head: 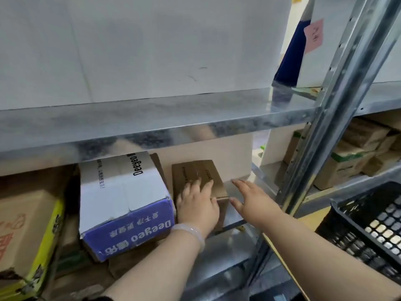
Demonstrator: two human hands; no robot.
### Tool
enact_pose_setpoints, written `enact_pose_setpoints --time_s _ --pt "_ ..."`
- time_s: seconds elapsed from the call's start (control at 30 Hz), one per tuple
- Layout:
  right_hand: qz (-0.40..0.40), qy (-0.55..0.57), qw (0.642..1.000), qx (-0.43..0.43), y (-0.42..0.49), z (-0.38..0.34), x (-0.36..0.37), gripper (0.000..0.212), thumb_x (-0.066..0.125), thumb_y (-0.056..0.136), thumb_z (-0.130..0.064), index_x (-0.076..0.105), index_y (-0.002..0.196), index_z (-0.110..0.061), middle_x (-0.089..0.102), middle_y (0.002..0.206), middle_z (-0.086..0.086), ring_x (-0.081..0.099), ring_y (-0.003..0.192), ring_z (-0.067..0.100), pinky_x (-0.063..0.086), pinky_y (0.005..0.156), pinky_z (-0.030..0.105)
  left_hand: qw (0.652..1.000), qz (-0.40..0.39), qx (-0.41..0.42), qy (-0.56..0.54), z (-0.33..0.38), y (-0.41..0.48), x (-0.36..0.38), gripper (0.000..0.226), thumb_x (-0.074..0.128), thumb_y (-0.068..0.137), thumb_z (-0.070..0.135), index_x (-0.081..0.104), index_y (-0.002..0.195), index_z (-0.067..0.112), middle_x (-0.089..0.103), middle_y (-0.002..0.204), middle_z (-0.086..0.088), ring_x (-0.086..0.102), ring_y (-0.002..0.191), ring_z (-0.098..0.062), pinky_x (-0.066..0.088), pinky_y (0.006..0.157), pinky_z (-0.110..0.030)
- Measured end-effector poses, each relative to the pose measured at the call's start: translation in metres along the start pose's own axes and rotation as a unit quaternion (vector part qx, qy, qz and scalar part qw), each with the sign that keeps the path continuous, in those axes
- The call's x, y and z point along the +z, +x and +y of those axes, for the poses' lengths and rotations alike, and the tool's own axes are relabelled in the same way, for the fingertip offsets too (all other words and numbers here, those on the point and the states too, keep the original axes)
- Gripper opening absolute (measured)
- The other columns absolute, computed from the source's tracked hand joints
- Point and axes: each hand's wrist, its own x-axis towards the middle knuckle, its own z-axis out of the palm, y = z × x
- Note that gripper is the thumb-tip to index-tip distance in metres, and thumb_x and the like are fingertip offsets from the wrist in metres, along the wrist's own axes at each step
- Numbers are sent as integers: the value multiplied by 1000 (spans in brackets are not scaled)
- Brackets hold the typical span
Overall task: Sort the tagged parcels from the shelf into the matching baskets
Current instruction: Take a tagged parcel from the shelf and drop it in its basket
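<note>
two boxes: blue-and-white box [123,203], then my small brown parcel [195,170] just beside it on the shelf [223,246]
left hand [198,206]: flat on the parcel's top, fingers straight
right hand [253,203]: spread, empty, near its right side
grip: i'd press both sides, slide out level

even, soft indoor light; glare on the shelf edge [152,124], motion blur throughout, wide-angle bending at edges.
</note>
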Motion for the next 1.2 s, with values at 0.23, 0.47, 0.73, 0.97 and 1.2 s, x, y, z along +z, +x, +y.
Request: enact_pose_setpoints --time_s 0.23,0.47,0.73,0.97,1.2 --pt "-65 40 994 -84 48 -3 9 61 46 97 -46 26 150 -23 30 155 1 32 140 20 25 114 33 991 -28 -131 1 3 21 2 58 40 101 43 20 156 37 7 167 1 1 154 -24 11 122 -44" --pt "-163 238 957 -32 73 7 26 74 54 93 -41 16 154 -20 35 153 6 35 139 23 29 114 34 974 -32 -220 46 9 30 8 63 39 96 57 23 154 40 8 166 -4 7 151 -32 18 119 -48" --pt "-197 367 908 -28 63 18 19 39 47 98 -25 43 135 -36 56 119 -9 51 117 14 35 91 23 964 -15 -263 -23 23 23 8 65 50 90 63 32 149 45 10 164 -5 25 143 -35 31 115 -47" --pt "-106 456 882 -48 20 21 -14 37 46 98 -20 46 106 -57 58 101 -31 54 95 -6 40 83 17 967 65 -233 -75 51 -5 -5 70 60 83 65 35 146 47 12 163 -8 20 145 -33 27 118 -44" --pt "0 492 870 -30 -58 25 -43 39 54 94 -23 51 113 -57 64 111 -24 58 109 4 47 96 32 979 110 -142 -95 81 -62 -32 69 67 80 61 41 143 47 18 158 -1 18 143 -27 20 117 -35"
